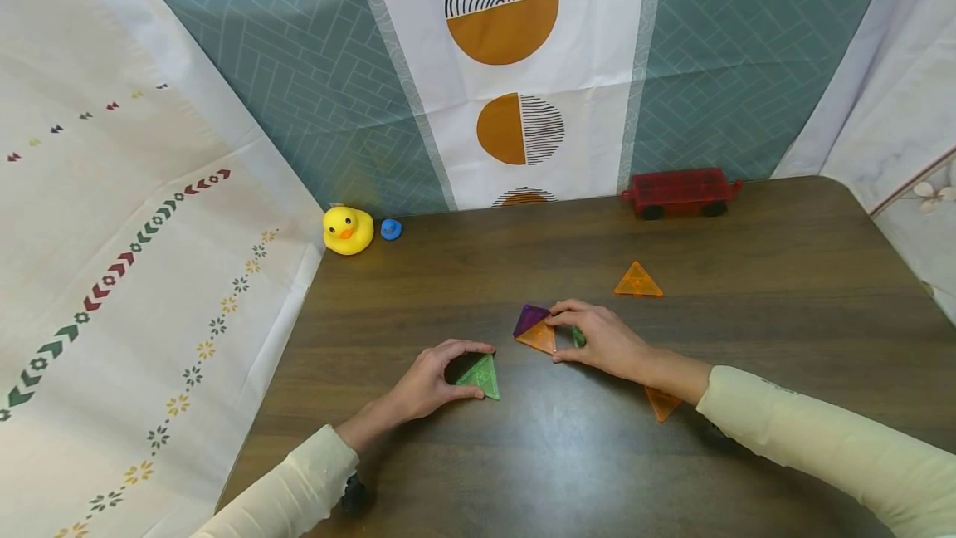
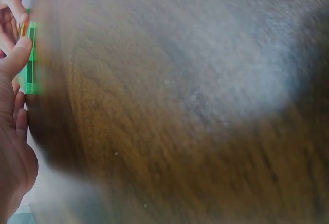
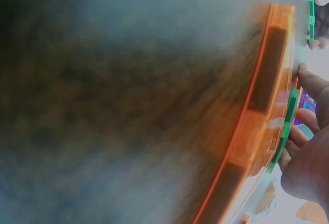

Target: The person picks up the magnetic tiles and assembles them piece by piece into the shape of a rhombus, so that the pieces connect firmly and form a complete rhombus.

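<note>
Nearest, lower right: near orange triangle (image 1: 661, 405) on the table (image 1: 448, 471), partly under the right forearm.

Lower centre: left hand (image 1: 427, 382) curved round the left green triangle (image 1: 482, 377); thumb at its bottom edge, forefinger at the top corner. Moderate spread, digits clamped on the tile, which looks flat on the wood.

Centre, a bit farther: right hand (image 1: 603, 340) with thumb and forefinger apart, one at each right-hand corner of the middle orange triangle (image 1: 541, 337); reads as a light pinch. Purple triangle (image 1: 529, 319) meets that tile's upper-left edge. A second green tile (image 1: 578, 336) shows inside the curve of the right hand, mostly covered; cannot tell whether the palm or other fingers touch it.

Step, by my reading: fitting triangles edge to edge, with two joined. The next move would seem to call for keeping the pair steady while the left green triangle is slid across, edges lined up.

Beyond, right of centre: far orange triangle (image 1: 638, 281), loose. Back edge: red wagon (image 1: 683, 191) at right, yellow duck (image 1: 351, 232) at left.
</note>
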`<action>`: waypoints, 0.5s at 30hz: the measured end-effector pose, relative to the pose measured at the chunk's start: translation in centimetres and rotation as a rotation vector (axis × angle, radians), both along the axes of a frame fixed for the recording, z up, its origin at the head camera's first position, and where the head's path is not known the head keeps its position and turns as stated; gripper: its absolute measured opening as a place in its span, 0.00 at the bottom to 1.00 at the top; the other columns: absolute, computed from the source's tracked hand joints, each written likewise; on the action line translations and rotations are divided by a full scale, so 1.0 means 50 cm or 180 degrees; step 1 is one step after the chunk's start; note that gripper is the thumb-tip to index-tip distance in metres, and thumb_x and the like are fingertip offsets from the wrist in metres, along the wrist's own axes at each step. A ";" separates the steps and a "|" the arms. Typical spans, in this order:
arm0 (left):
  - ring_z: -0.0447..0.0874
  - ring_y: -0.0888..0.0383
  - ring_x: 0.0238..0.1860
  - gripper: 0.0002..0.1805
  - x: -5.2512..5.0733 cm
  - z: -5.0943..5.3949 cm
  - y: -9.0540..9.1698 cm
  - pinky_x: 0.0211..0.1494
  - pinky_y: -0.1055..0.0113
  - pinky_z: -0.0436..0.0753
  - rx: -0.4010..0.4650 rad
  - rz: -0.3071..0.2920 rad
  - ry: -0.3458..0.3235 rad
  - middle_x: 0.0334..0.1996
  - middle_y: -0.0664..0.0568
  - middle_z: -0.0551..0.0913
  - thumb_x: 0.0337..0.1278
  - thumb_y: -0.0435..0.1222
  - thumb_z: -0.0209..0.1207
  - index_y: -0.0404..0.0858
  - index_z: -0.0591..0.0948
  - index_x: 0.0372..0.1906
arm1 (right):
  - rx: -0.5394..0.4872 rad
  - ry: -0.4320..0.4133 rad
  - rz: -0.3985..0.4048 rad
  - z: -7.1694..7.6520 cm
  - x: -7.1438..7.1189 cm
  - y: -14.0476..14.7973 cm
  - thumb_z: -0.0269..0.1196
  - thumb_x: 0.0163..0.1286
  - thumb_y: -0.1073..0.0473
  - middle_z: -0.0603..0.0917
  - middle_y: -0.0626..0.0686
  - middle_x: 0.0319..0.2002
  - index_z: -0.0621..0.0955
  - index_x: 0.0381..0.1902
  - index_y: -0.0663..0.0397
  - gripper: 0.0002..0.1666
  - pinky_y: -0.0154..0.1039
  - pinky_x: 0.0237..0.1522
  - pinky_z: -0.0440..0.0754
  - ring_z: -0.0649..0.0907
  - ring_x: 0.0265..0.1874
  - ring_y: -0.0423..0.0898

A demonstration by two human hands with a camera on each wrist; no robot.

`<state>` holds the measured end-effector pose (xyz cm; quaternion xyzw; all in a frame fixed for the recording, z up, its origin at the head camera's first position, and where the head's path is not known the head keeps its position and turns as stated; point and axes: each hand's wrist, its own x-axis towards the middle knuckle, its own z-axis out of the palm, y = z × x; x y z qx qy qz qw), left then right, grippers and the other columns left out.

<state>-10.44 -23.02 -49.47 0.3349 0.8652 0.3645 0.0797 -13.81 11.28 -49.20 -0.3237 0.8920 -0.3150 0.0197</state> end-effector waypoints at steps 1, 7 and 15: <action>0.78 0.62 0.67 0.35 0.000 0.000 0.000 0.72 0.57 0.76 0.0015 0.0002 -0.0018 0.66 0.64 0.82 0.56 0.43 0.79 0.46 0.81 0.70 | -0.0003 0.0005 -0.0002 0.000 0.000 0.000 0.81 0.62 0.48 0.82 0.55 0.64 0.87 0.62 0.57 0.33 0.55 0.61 0.83 0.84 0.59 0.55; 0.81 0.57 0.65 0.35 -0.003 -0.004 -0.002 0.70 0.54 0.78 0.0213 -0.0034 -0.0049 0.64 0.60 0.84 0.54 0.39 0.80 0.45 0.81 0.68 | 0.0011 0.0021 -0.0001 0.001 0.000 0.000 0.81 0.62 0.48 0.82 0.55 0.63 0.87 0.61 0.57 0.33 0.55 0.62 0.83 0.84 0.59 0.55; 0.83 0.57 0.60 0.35 -0.010 0.001 -0.005 0.64 0.56 0.83 0.0292 -0.0055 -0.0116 0.64 0.54 0.84 0.53 0.36 0.80 0.40 0.81 0.67 | 0.0006 0.0045 0.0030 0.003 0.000 0.001 0.80 0.63 0.48 0.82 0.55 0.64 0.87 0.61 0.57 0.33 0.55 0.62 0.83 0.84 0.59 0.55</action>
